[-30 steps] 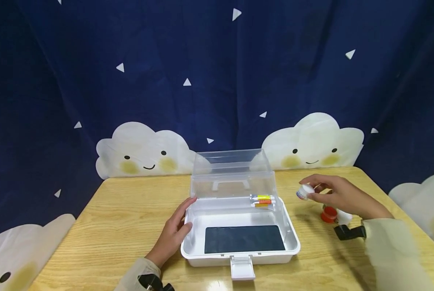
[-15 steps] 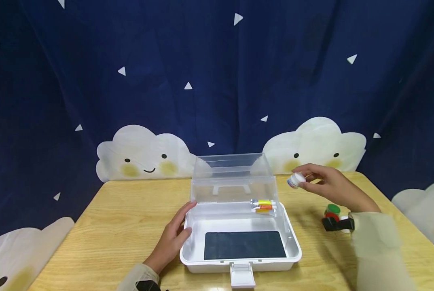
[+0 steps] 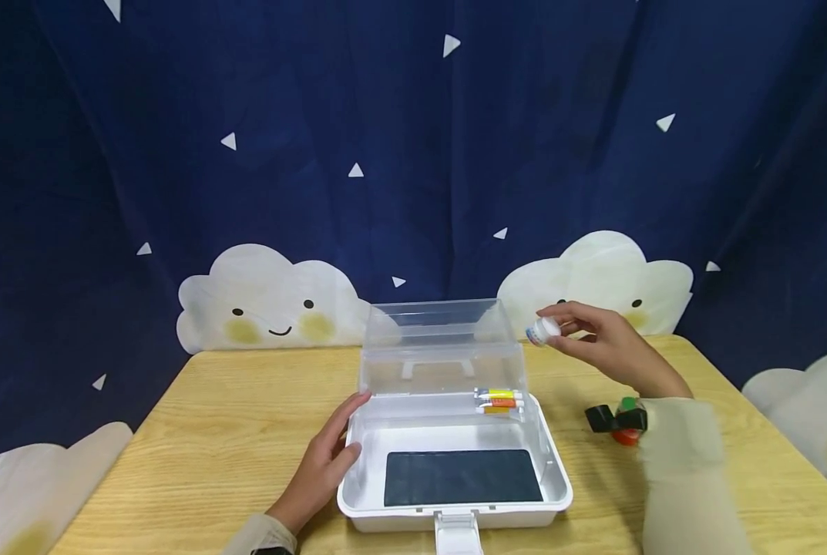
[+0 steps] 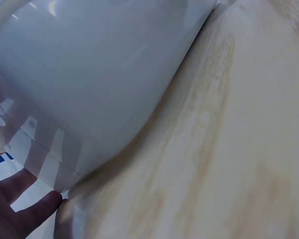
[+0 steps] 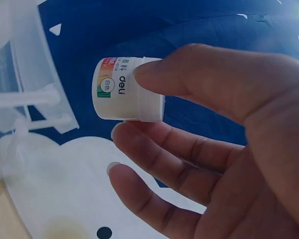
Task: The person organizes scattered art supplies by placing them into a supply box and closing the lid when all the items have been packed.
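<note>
- The white paint jar (image 3: 543, 331) is held aloft just right of the raised clear lid (image 3: 434, 333), tilted, with its cap on and touching nothing but the hand.
- The right hand (image 3: 603, 339) pinches that jar between thumb and fingers around the cap end; the right wrist view shows two other fingers hanging free below.
- As I judge it, the step in hand is a carry – the jar is off the table and not yet set down. The next move would call for keeping the pinch firm and, if it goes leftward, bringing the jar clear of the lid's right edge.
- The white box (image 3: 517, 518) stands with its lid up and its latch (image 3: 457, 534) hanging down in front; a dark panel (image 3: 462, 478) lies flat on its floor.
- Small paint tubes (image 3: 502, 401) lie at the back right of the box; what supports them is hard to tell.
- The left hand (image 3: 323, 466) rests at the box's left edge, fingers fairly straight, apparently steadying it.
- A red jar (image 3: 626, 438) and a green jar (image 3: 628, 403) stand on the wooden table (image 3: 226, 416), partly hidden by the wrist strap (image 3: 617, 418).
</note>
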A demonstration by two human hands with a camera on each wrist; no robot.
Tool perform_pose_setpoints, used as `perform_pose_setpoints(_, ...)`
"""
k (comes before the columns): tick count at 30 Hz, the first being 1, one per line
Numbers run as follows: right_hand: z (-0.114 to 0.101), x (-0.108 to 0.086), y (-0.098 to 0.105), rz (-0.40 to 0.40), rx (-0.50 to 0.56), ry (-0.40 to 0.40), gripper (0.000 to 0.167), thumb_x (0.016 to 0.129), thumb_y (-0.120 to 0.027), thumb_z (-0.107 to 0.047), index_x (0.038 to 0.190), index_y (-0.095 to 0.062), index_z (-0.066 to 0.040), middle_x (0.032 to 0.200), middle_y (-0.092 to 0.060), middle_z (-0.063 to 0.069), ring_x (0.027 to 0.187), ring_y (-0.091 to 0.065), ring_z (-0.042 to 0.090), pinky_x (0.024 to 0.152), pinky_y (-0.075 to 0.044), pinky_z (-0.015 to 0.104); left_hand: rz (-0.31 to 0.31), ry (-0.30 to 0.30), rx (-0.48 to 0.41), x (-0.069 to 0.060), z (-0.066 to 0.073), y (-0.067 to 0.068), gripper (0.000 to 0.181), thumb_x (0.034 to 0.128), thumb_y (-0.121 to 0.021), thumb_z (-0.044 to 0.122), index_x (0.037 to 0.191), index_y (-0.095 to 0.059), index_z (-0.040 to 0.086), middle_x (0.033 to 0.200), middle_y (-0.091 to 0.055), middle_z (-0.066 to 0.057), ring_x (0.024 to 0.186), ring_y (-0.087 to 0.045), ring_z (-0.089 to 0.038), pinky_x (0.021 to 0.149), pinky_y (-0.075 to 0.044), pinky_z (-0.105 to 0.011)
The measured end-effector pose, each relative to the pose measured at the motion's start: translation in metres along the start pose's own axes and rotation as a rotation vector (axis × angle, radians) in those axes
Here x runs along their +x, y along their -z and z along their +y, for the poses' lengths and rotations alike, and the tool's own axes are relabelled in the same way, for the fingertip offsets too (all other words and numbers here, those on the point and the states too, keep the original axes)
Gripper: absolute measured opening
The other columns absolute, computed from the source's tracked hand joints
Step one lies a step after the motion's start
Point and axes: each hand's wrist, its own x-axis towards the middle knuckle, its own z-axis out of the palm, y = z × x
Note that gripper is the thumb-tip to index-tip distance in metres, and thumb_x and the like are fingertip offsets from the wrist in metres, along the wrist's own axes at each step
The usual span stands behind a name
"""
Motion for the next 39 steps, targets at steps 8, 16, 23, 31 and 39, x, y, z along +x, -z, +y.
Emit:
perform_pose_setpoints(8, -0.004, 0.006, -0.008, 0.063, 0.061, -0.014, 0.040, 0.090, -0.068, -0.028, 0.129, -0.060, -0.021, 0.114, -0.064, 0.003, 0.099, -0.058, 0.022, 0.077, -0.052, 0.025, -0.006, 0.021, 0.002, -0.002, 0.002, 0.000, 0.071, 0.0851, -0.050, -0.014, 0.147, -0.040, 0.018, 0.154, -0.032, -0.006, 0.133, -0.040, -0.032, 0.092, -0.049, -0.032)
perform_pose_setpoints(16, -0.003, 0.004, -0.019, 0.111, 0.030, -0.009, 0.041, 0.091, -0.068, -0.024, 0.131, -0.059, -0.020, 0.113, -0.065, 0.006, 0.098, -0.057, 0.020, 0.076, -0.053, 0.025, -0.026, 0.021, 0.005, -0.004, 0.001, 0.001, 0.069, 0.0874, -0.050, -0.012, 0.148, -0.038, 0.019, 0.154, -0.031, -0.006, 0.135, -0.038, -0.030, 0.094, -0.047, -0.030)
perform_pose_setpoints(23, 0.000, 0.010, -0.035, 0.136, 0.029, 0.029, 0.040, 0.089, -0.069, -0.026, 0.128, -0.061, -0.022, 0.111, -0.065, 0.003, 0.098, -0.058, 0.018, 0.075, -0.053, 0.026, -0.014, 0.031, -0.004, -0.007, 0.002, 0.002, 0.070, 0.0856, -0.049, -0.014, 0.147, -0.039, 0.017, 0.154, -0.032, -0.006, 0.135, -0.038, -0.021, 0.094, -0.046, -0.026)
perform_pose_setpoints(31, -0.005, 0.016, -0.045, 0.121, 0.007, 0.039, 0.039, 0.089, -0.070, -0.029, 0.127, -0.063, -0.022, 0.114, -0.065, -0.001, 0.098, -0.058, 0.018, 0.078, -0.053, 0.033, -0.014, 0.037, -0.016, -0.005, 0.000, 0.000, 0.070, 0.0863, -0.049, -0.013, 0.147, -0.039, 0.019, 0.154, -0.031, -0.006, 0.135, -0.038, -0.022, 0.093, -0.047, -0.027)
perform_pose_setpoints(39, -0.010, 0.021, -0.043, 0.115, -0.030, 0.052, 0.039, 0.088, -0.071, -0.024, 0.126, -0.063, -0.022, 0.116, -0.065, 0.000, 0.099, -0.060, 0.021, 0.078, -0.053, 0.033, -0.013, 0.044, 0.001, 0.000, -0.001, 0.001, 0.069, 0.0873, -0.050, -0.011, 0.148, -0.039, 0.021, 0.154, -0.031, -0.005, 0.135, -0.038, -0.030, 0.094, -0.047, -0.029)
